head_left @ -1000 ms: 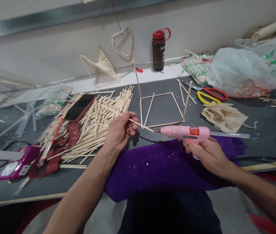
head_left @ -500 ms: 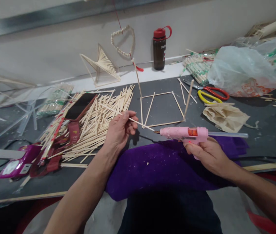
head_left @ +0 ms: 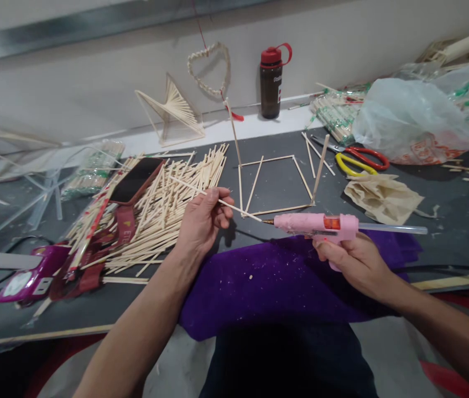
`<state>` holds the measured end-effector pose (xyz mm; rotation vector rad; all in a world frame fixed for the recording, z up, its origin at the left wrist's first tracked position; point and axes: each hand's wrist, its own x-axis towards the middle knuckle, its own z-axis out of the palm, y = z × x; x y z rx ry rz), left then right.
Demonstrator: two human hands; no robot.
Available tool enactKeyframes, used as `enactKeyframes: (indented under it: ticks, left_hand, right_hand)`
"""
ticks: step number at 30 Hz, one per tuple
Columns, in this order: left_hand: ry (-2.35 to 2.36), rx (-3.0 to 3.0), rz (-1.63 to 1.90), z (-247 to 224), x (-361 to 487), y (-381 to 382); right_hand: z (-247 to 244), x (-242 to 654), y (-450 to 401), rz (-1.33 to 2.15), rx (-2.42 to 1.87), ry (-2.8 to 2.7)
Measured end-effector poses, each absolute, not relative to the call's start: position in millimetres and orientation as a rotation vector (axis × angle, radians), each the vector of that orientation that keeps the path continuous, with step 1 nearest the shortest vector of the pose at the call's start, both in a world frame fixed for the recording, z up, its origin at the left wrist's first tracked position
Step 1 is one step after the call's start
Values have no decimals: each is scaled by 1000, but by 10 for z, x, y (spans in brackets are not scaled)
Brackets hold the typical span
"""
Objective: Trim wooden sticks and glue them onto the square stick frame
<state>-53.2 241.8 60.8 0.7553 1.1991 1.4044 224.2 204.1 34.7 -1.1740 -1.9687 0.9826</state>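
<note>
The glue gun (head_left: 317, 223) has edged rightward, nozzle (head_left: 267, 221) meeting the stick (head_left: 238, 210), presumably for glue; my left fingers (head_left: 213, 197) pinch the stick, my right fingers (head_left: 332, 253) clasp the gun.

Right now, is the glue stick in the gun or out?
Partly in: the clear glue stick juts from the back of the gun in the right hand.

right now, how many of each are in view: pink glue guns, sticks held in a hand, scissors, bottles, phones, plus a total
pink glue gun, in the right hand: 1
held stick, in the left hand: 1
pair of scissors: 1
bottle: 1
phone: 1
Total: 5
</note>
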Motion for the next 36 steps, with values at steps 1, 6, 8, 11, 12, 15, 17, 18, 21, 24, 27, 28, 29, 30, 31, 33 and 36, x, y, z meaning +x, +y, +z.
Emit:
enactKeyframes:
  ticks: [1,6,8,11,12,15,17,18,21,24,27,28,29,30,31,33,36]
  left_hand:
    - [1198,754,1406,608,-532,2419]
    - [1224,731,1403,609,-530,2424]
    - [1232,727,1400,609,-526,2424]
    - [1226,728,1388,607,-520,2421]
    - [1222,729,1384,606,-519,2420]
    - [1213,733,1382,601,-521,2420]
    - [1215,730,1389,598,-524,2422]
    - [1219,728,1393,596,-526,2423]
    - [1233,733,1401,592,-528,2423]
    - [1233,741,1395,593,-523,2419]
    - [1230,743,1386,596,-517,2417]
    - [1230,743,1386,596,-515,2418]
    - [1228,743,1387,596,-515,2418]
    - [1227,742,1390,594,-516,2419]
    - [1226,742,1393,593,-518,2420]
    - [1230,741,1399,588,-522,2421]
    - [1233,740,1406,582,-528,2423]
  right_hand:
    - [342,2248,2038,982,-1173,-1969]
    - [334,2260,2035,964,-1147,-1978]
    - [343,2254,2036,971,-1147,-1985]
    - [357,2243,2036,958,-1157,-1979]
    - [360,2240,2036,953,-1163,-1975]
    - [366,2238,2035,944,-1176,-1974]
    - [365,2241,2035,946,-1163,-1980]
    - [362,2244,2034,949,-1153,-1985]
    - [347,2256,2032,961,-1149,-2003]
    - [332,2265,2029,956,-1176,-2008]
    - [328,2264,2029,952,-1173,-1989]
    - [329,2262,2029,955,-1167,-1983]
    - [330,2259,2030,958,-1158,-1979]
    - [331,2258,2031,962,-1151,-1981]
    - [332,2256,2032,964,-1147,-1987]
    - [335,2255,2034,967,-1141,-2004]
    - [349,2251,2036,953,-1150,-2020]
